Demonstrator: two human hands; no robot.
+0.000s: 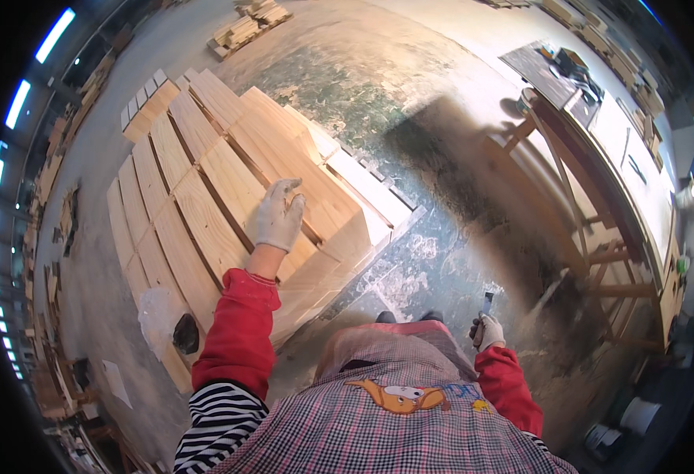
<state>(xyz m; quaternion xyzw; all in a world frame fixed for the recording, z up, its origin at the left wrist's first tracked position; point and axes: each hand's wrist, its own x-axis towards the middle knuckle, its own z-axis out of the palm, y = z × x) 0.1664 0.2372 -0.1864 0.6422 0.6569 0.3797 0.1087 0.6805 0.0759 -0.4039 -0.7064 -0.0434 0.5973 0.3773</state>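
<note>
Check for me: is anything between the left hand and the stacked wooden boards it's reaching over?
Nothing visible. The gloved left hand is spread right over the top wooden boards, apparently touching them. The right hand stays by the hip, holding a small dark tool.

Bright daylight washes out the workbench [631,170] — its dark shadow falls left across the floor [378,87] — fisheye edges bend, blacken.

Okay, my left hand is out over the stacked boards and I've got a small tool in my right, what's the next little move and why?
Probably close the left hand on the edge of the top board. Its gloved fingers are spread flat on the pale wooden boards, gripping nothing. The right hand stays low by your side, closed on a small dark tool, away from the stack.
</note>
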